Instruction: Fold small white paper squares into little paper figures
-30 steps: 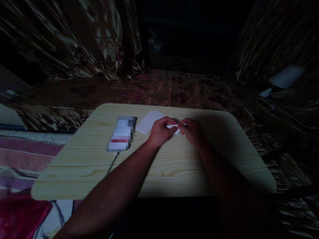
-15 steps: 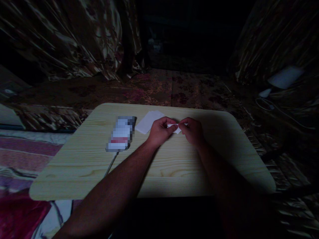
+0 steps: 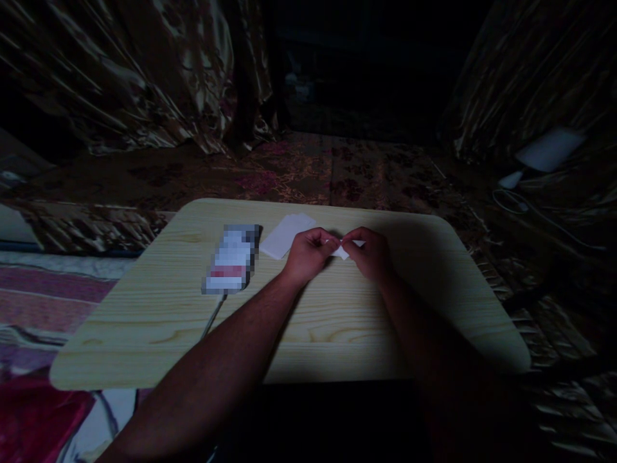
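A small piece of white paper (image 3: 340, 252) is pinched between my two hands over the wooden table (image 3: 332, 315). My left hand (image 3: 311, 252) grips its left side with thumb and fingers. On the right side, my right hand (image 3: 367, 249) holds it the same way, and the fingertips of both hands almost meet at its upper edge. The paper looks folded, but the fingers cover most of it. Just beyond my left hand lies a stack of white paper sheets (image 3: 284, 235), partly hidden by that hand.
Left of the sheets lies a blurred-out phone-like device (image 3: 231, 257) with a cable (image 3: 212, 319) running toward the near edge. Patterned fabric (image 3: 308, 170) and curtains (image 3: 207, 83) stand behind the table. A white lamp (image 3: 549, 151) is at the far right, striped bedding (image 3: 43, 302) at the left.
My fingertips have shifted slightly along the upper edge of the paper, the right ones a little to the left. Both hands still pinch it; the view has drifted slightly.
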Motion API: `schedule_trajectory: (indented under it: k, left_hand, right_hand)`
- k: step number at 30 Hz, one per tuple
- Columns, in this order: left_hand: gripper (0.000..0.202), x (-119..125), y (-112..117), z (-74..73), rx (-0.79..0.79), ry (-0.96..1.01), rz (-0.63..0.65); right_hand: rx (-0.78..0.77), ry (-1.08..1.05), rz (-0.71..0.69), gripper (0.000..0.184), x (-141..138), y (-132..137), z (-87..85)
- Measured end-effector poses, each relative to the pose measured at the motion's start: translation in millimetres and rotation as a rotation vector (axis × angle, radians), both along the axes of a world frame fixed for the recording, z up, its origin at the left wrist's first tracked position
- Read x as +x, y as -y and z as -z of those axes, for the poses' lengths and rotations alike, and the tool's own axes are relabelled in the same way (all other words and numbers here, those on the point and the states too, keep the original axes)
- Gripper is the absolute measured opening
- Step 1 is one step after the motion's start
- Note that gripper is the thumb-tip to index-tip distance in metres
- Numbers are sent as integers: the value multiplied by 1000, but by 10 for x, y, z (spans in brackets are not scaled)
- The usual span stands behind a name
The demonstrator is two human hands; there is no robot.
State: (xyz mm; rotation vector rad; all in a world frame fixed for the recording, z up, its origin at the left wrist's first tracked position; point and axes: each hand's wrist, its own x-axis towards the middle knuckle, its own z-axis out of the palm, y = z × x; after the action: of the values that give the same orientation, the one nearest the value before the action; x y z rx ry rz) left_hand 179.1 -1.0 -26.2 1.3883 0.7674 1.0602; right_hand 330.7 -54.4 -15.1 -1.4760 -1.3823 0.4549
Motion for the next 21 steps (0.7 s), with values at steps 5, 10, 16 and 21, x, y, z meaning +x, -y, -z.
schedule_trajectory:
  k: [5,10,16,21]
  left_hand:
    - [27,-1,19,-25,27,-34,4]
    - [29,-23,8,-43,-15,-35,54]
    - [27,-51,-31,-10,31,-111,-4]
    - [25,-54,-23,-38,86,-144,-15]
  right_hand:
    - [-8,-5,21,15,9,-8,13]
    - [-35,-107,56,18,54,-21,-3]
    - [-7,-59,-8,14,40,-21,-6]
    - [-18,-22,-37,13,15,-5,-4]
